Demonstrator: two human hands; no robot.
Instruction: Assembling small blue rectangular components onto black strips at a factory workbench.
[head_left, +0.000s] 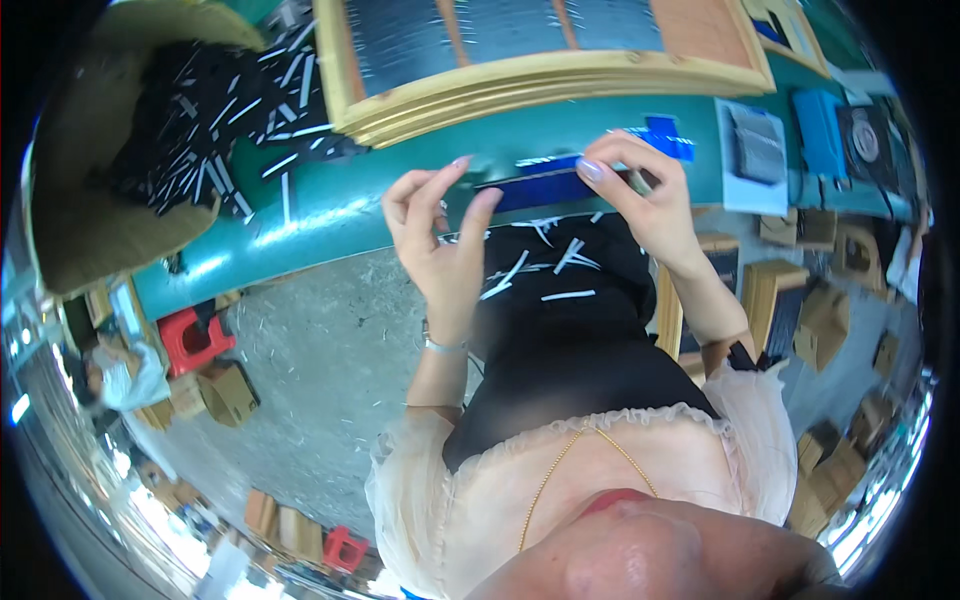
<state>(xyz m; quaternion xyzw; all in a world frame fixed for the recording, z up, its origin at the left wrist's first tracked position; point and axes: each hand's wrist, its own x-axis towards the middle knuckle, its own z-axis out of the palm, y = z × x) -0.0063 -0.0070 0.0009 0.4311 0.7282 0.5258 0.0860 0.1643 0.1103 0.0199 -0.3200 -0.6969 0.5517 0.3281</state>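
A narrow, flat dark blue strip (540, 190) spans the space between my hands, just over the near edge of the green table. Its right end is pinched by the thumb and fingers of my right hand (645, 195). My left hand (435, 225) is at the other end, thumb tip against or close beside the strip, with the index finger raised and apart from the thumb. Bright blue pieces (665, 138) lie on the table behind my right hand. White strip scraps (568, 257) are scattered over the black cloth on my lap.
Beyond my hands stands a wooden tray (560, 75) holding rows of dark thin pieces. At the left a cardboard box (80, 190) spills black and white scraps onto the green table (330, 210). A grey block on a white sheet (755, 150) lies right. A red stool (195, 340) stands below.
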